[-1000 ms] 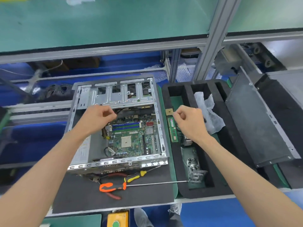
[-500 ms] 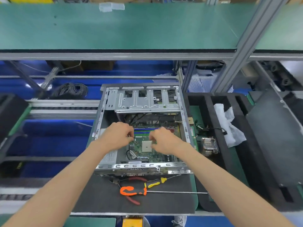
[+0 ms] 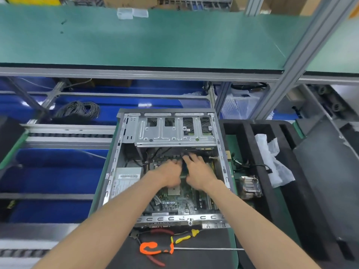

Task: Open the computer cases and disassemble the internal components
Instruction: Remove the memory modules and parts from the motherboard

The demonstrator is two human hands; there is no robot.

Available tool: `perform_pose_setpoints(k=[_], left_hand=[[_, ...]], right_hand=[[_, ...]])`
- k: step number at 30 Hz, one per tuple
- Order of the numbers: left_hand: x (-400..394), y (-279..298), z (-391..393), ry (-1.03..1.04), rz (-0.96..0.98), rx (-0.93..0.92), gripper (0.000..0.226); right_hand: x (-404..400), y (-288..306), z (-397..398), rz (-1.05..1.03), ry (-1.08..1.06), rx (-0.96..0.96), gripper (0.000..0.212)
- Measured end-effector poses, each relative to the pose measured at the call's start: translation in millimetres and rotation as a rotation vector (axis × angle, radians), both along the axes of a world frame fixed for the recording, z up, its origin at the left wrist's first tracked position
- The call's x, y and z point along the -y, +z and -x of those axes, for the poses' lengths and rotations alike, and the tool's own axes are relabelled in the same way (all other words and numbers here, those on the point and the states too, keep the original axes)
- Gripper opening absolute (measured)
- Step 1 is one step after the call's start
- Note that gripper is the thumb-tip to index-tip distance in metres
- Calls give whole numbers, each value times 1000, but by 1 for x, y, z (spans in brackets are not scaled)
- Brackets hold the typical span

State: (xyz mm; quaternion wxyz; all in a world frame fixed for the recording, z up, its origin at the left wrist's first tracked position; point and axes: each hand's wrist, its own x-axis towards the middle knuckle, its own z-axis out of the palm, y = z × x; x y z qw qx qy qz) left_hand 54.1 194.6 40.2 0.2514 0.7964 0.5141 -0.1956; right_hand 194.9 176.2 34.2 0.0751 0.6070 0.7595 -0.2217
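Green matting covers the upper shelf (image 3: 155,39) of an aluminium-framed workstation; blue bins sit below it, and a coil of black cable (image 3: 77,110) lies at the left. On the bench (image 3: 204,257), a dark mat carries the open computer case (image 3: 114,162), which lies on its side with the side panel off and the interior facing up.

Inside the case, the drive cage (image 3: 174,131) spans the far end. The motherboard (image 3: 174,202) occupies the floor of the case, and a labelled power supply (image 3: 126,181) sits at its left.

Both hands reach into the case over the far part of the motherboard, just below the drive cage. The left hand (image 3: 171,174) is palm down with the fingers bent toward the board. The right hand (image 3: 198,173) lies just beside it, fingers extended forward and downward onto the components. The two hands nearly touch at the fingertips. Motion blur prevents any reading of whether either hand grips a part or only presses on it.

Near the front edge of the case lie pliers with orange handles (image 3: 151,248), a second red-handled tool (image 3: 161,232) and a long screwdriver (image 3: 206,249).

To the right, a black foam tray (image 3: 250,133) holds a heatsink (image 3: 250,187), a cable (image 3: 258,166) and a white plastic bag (image 3: 272,162).
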Motion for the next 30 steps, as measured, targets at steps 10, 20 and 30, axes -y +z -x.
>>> perform_pose_setpoints(k=[10,20,30], left_hand=[[-45,-31,12,134,33,-194,81],[-63,-40,22,60,111,-180,49],[-66,-33,23,103,139,-134,40]], right_hand=[[-35,-12,4,91,-11,117,77],[-53,-13,5,196,77,187,35],[-50,-5,5,130,142,165,27]])
